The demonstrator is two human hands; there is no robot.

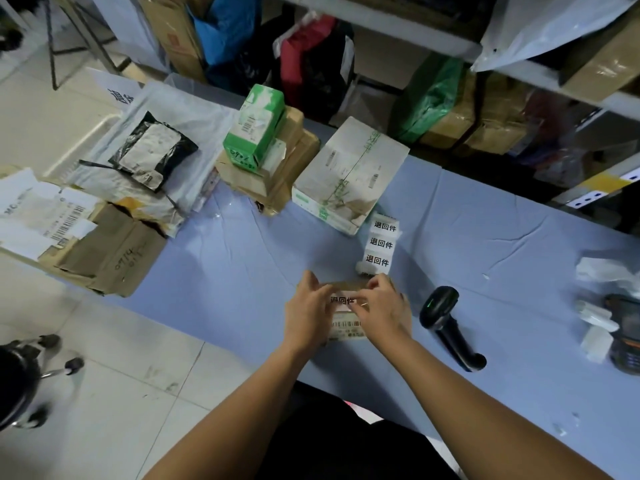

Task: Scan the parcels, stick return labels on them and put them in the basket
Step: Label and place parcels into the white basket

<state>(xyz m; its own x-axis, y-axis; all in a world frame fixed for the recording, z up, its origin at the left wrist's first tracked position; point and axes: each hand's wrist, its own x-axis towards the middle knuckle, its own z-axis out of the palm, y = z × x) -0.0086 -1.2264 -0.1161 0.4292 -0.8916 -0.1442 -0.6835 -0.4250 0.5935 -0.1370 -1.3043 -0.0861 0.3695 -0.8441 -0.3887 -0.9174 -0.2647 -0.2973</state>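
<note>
A small brown parcel with a barcode slip lies at the table's near edge, mostly hidden under both hands. A white return label with black print sits on its top. My left hand touches the label's left end with curled fingers. My right hand pinches the label's right end. A strip of return labels lies just behind the parcel. The black handheld scanner rests on the table to the right, a green light showing on its head.
On the blue table, at the back, stand a white box and a green carton on brown boxes. A basket with bagged parcels is far left, a flattened brown box beside it. Shelves with parcels behind.
</note>
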